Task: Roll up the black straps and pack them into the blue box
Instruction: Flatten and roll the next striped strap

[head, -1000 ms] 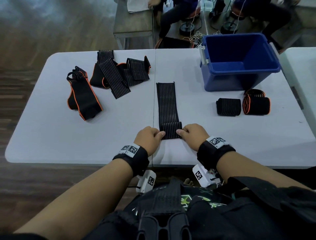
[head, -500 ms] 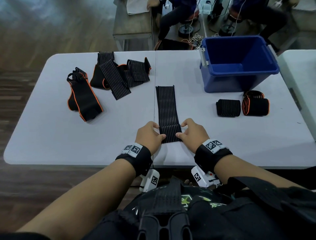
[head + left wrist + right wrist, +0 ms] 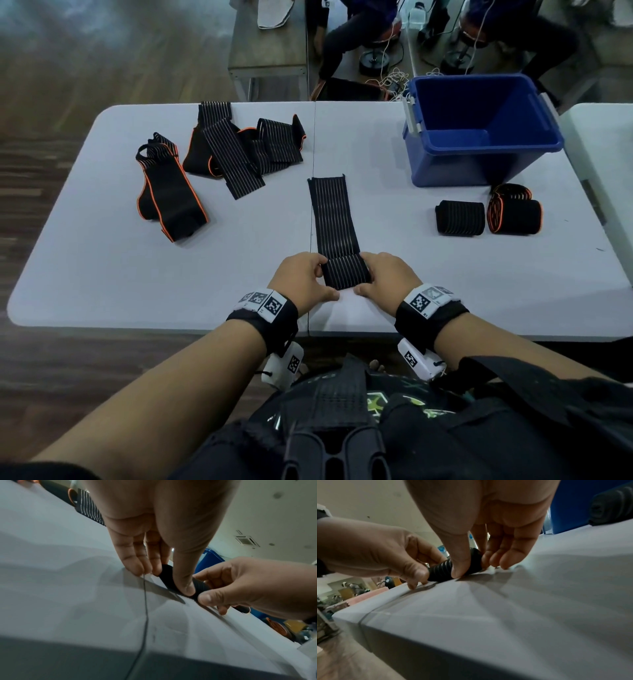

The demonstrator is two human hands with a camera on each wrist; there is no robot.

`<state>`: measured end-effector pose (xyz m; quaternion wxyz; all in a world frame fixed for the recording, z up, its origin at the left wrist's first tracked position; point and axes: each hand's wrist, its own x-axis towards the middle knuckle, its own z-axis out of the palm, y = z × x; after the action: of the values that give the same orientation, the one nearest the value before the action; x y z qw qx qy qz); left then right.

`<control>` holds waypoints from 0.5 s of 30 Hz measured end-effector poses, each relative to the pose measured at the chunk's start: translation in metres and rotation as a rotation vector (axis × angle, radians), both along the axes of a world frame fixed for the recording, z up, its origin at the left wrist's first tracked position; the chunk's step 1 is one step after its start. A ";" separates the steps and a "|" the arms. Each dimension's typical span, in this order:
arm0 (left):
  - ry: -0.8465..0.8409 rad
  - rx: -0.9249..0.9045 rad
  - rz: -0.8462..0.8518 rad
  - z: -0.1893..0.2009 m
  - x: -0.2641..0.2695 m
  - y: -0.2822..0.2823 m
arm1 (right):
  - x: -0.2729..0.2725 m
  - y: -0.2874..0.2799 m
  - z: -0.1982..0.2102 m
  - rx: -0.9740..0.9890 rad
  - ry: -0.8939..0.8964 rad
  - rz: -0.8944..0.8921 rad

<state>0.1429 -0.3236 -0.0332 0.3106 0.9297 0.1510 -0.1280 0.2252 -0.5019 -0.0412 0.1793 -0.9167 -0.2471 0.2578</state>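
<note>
A black ribbed strap (image 3: 334, 219) lies stretched away from me on the white table (image 3: 102, 274), its near end wound into a small roll (image 3: 346, 272). My left hand (image 3: 303, 282) pinches the roll's left end and my right hand (image 3: 385, 279) pinches its right end, thumbs on the near side. The left wrist view shows the roll (image 3: 167, 573) between thumb and fingers; the right wrist view shows the roll (image 3: 441, 570) the same way. The blue box (image 3: 479, 130) stands at the back right, open, nothing visible inside.
Two finished rolls, one plain black (image 3: 460, 218) and one orange-edged (image 3: 513, 214), lie in front of the box. Loose straps are heaped at the back left (image 3: 239, 150), with an orange-trimmed one (image 3: 169, 192) beside them. People sit beyond the table's far edge.
The roll has grown thicker and travelled away from me along the strap, and both hands went forward with it. The flat part of the strap is shorter.
</note>
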 end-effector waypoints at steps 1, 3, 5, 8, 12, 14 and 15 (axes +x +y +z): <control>-0.001 0.035 -0.034 -0.001 0.000 0.001 | 0.001 0.000 0.000 0.005 0.005 -0.005; -0.021 0.047 -0.052 -0.005 -0.001 0.003 | 0.002 -0.001 0.000 0.038 0.019 -0.005; -0.046 -0.005 -0.020 -0.007 -0.002 0.004 | 0.002 -0.001 0.002 0.068 0.026 -0.014; -0.025 -0.071 0.045 -0.005 0.001 0.003 | 0.005 0.000 0.006 0.055 0.034 -0.064; -0.002 -0.121 0.145 -0.006 0.007 0.003 | 0.006 0.006 0.005 0.001 0.051 -0.132; 0.002 -0.104 0.170 -0.007 0.010 0.002 | 0.006 0.008 0.005 -0.036 0.041 -0.156; -0.005 -0.083 0.185 -0.007 0.011 0.001 | 0.005 0.008 0.005 -0.048 0.033 -0.171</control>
<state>0.1543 -0.3230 -0.0404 0.3598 0.8985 0.2297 -0.1026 0.2303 -0.4936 -0.0358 0.1826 -0.9341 -0.1589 0.2624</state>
